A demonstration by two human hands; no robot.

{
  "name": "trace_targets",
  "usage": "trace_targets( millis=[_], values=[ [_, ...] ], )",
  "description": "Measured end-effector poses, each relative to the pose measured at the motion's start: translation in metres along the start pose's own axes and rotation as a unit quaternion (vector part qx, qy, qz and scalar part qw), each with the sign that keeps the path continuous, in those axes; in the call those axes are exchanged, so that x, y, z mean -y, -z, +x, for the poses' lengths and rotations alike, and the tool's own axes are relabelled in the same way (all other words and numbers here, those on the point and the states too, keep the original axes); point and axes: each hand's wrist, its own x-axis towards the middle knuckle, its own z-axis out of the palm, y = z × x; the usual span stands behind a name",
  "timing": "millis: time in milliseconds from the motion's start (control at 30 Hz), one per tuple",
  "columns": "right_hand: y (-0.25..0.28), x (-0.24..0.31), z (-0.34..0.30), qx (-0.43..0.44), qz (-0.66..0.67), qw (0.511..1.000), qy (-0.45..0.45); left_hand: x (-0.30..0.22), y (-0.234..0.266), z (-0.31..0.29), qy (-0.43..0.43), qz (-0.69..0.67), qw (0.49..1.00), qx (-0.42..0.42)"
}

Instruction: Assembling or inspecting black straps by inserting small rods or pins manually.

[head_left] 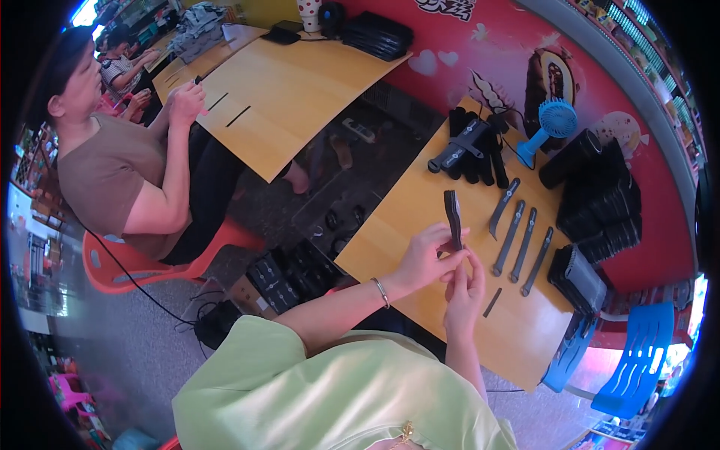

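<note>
Left hand (433, 253) and right hand (462, 288) pinch a dark strip (452, 213); grey straps (508, 238) crowd three o'clock, blue fan (557, 118) one; table corner (345, 259) nine, bare wood (517, 349) five.

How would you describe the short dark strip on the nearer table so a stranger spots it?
On the nearer wood-topped table, by the red wall, find four long dark straps. Between them and the wearer's right hand, as pictured, lies the short strip. Unlike those straps, it is much shorter, with no visible rounded ends.
</note>
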Motion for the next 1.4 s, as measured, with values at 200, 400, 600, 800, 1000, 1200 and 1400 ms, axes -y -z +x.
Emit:
trace_targets(
  millis=[200,400,600,800,1000,1200,1400],
  values=[
    [0.001,-0.006,0.002,-0.006,-0.055,0.997,0.056,-0.008,0.007,0.004,0.060,0.018,0.998,0.025],
    [-0.001,-0.007,0.008,-0.012,-0.091,0.991,0.095,-0.003,0.004,0.000,0.099,-0.092,0.991,0.019],
    [0.007,-0.027,0.017,-0.024,-0.092,0.988,0.124,0.004,0.003,0.001,0.097,-0.075,0.991,0.052],
    [0.009,-0.008,0.010,-0.040,-0.109,0.985,0.127,0.001,0.007,0.000,0.143,-0.143,0.975,0.090],
    [0.018,0.009,0.003,-0.003,-0.260,0.964,0.061,0.012,0.009,-0.001,0.233,-0.279,0.930,0.048],
    [0.031,-0.003,0.001,-0.012,-0.216,0.968,0.125,0.007,0.002,-0.015,0.215,-0.289,0.925,0.117],
    [0.034,-0.007,0.003,-0.015,-0.191,0.959,0.207,0.001,0.008,-0.015,0.233,-0.271,0.925,0.130]
  ],
)
